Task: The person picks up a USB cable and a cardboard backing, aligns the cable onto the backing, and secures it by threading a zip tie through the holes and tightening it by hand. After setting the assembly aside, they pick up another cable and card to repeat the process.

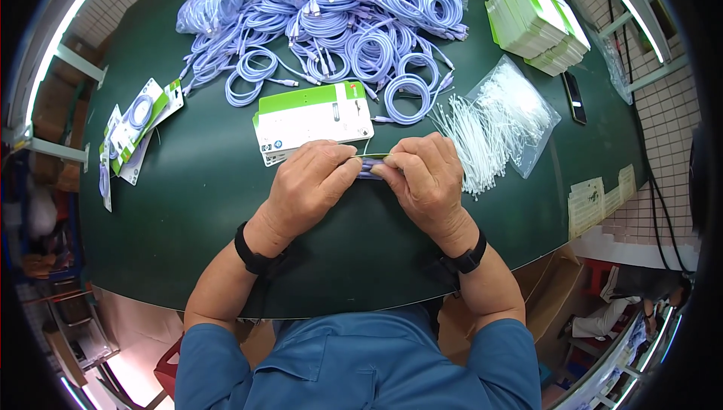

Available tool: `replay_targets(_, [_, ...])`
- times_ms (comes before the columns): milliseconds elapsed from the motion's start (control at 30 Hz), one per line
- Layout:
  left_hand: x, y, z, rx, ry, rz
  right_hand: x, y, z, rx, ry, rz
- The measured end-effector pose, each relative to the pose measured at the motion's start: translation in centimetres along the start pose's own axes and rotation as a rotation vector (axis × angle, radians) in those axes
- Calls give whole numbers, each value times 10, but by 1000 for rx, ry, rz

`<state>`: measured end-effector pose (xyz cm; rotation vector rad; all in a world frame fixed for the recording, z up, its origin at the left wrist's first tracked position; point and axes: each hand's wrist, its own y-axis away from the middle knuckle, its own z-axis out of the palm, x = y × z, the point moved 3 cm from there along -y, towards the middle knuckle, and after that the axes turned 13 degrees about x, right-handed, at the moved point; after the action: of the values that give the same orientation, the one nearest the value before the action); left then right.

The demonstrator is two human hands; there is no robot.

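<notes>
My left hand (312,182) and my right hand (428,178) meet at the middle of the table, both closed, fingertips pinching one piece from either side. Between them shows a lavender coiled cable (368,170) against a backing card (373,156) seen almost edge-on. A thin white strand, apparently a cable tie (367,146), sticks up behind the card. The fingers hide most of the piece. Just beyond my hands lies a stack of green-and-white backing cards (305,125). To the right of my right hand, loose white cable ties (471,143) spread out beside a clear plastic bag (536,146).
A large heap of coiled lavender cables (369,56) covers the far side. Several carded cables (139,120) lie at the left. Stacks of green-and-white cards (531,18) stand far right, near a dark phone (575,97). Paper sheets (601,201) lie at the table's (512,222) right edge.
</notes>
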<state>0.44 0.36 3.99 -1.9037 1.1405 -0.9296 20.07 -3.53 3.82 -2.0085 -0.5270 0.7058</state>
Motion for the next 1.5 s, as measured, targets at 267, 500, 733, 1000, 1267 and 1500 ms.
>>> replay_targets(267, [-1, -3, 1, -24, -7, -5, 1, -3, -2, 11, 4, 15])
replay_targets(500, [-2, 3, 0, -27, 6, -15, 14, -14, -16, 22, -129, 158])
replay_targets(733, [1, -1, 0, -16, 50, -43, 85, 9, -50, -266, 158, 683])
replay_targets(1000, [4, -2, 2, -52, 87, -78, 96, 20, -42, -577, 353, 668])
replay_targets(1267, [10, -3, 2, -61, 88, -64, 91, 30, -36, -477, 401, 487])
replay_targets(1500, [21, 1, 6, -87, 148, -55, 95, 20, -41, -229, 292, 669])
